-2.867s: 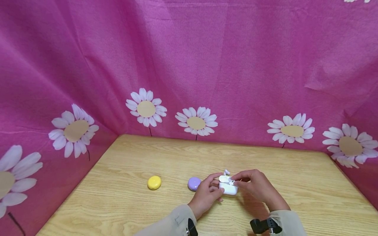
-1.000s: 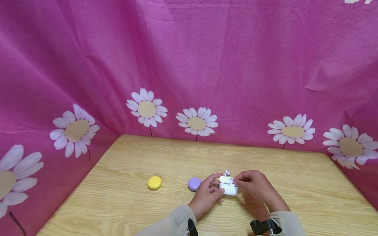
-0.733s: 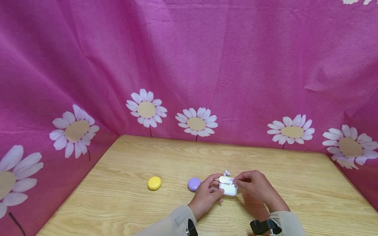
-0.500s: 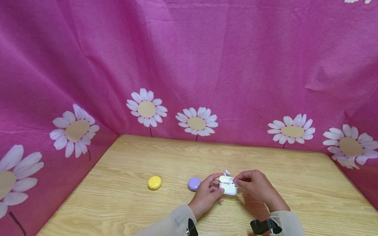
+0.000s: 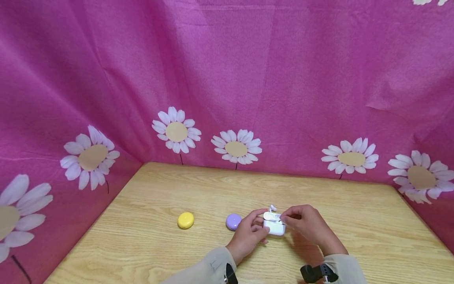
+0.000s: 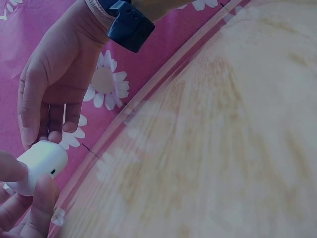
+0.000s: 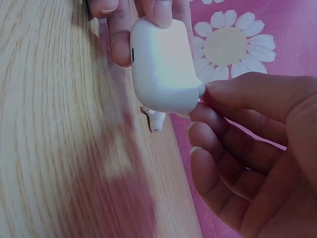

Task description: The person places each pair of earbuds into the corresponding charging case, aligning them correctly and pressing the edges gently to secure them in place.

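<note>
My left hand point(image 5: 246, 234) grips a white earbud case point(image 5: 274, 228) with its lid flipped up, fingers and thumb around the left side. At the case's right end, the thumb and index finger of my right hand point(image 5: 308, 223) pinch an earbud that they mostly hide. In the right wrist view a small white bit of this earbud point(image 7: 201, 88) shows between the case edge and the fingertips. How deep it sits in the case cannot be told. Just behind the case another white earbud point(image 5: 272, 208) lies on the table. The left wrist view also has the case point(image 6: 42, 166) in the left fingers.
A round purple case point(image 5: 233, 221) lies on the wooden table point(image 5: 142, 248), close to the left hand's knuckles. Farther left is a round yellow case point(image 5: 185, 220). A pink cloth point(image 5: 291, 79) with printed daisies stands along the back and sides.
The earbud in my right fingers showed above the case earlier; it has since gone lower, largely out of sight. Over the last second both hands have hardly moved.
</note>
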A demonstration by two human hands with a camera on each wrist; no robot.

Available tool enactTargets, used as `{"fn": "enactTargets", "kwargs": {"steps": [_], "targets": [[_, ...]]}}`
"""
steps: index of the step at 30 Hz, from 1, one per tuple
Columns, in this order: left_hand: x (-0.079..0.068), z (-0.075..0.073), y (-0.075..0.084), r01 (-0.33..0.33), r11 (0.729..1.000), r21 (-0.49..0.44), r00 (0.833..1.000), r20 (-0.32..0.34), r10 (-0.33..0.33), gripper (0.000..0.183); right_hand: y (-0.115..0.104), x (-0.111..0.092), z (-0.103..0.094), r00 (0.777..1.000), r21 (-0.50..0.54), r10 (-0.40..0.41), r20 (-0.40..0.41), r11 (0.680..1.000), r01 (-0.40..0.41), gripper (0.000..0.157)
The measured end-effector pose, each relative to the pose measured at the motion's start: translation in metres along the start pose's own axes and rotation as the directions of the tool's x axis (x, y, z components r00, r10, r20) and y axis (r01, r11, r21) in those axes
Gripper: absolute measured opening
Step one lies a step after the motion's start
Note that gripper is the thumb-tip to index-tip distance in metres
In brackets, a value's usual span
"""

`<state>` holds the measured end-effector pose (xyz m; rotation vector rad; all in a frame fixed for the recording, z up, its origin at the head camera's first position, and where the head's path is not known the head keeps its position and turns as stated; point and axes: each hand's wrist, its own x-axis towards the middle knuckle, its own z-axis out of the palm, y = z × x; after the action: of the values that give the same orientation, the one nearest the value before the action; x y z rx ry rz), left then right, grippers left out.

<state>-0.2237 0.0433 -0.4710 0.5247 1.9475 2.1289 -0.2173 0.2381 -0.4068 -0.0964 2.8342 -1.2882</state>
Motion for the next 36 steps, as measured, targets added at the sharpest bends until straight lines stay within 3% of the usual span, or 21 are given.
{"fn": "enactTargets", "kwargs": {"steps": [10,20,36], "targets": [[0.004,0.001,0.0,0.019,1.0,0.004,1.0,-0.005,-0.019,0.051,0.001,0.0,-0.001,0.998,-0.027,-0.029,-0.046,0.999,0.028,0.006],[0.002,0.001,0.001,0.012,1.0,0.0,1.0,-0.003,-0.012,0.051,0.006,0.0,-0.003,0.993,0.002,0.03,-0.114,1.0,-0.03,0.011],[0.002,0.001,-0.003,0.004,1.0,-0.012,1.0,0.01,-0.004,0.05,0.019,0.012,0.0,0.994,0.091,0.068,-0.083,0.994,-0.06,0.02]]}}
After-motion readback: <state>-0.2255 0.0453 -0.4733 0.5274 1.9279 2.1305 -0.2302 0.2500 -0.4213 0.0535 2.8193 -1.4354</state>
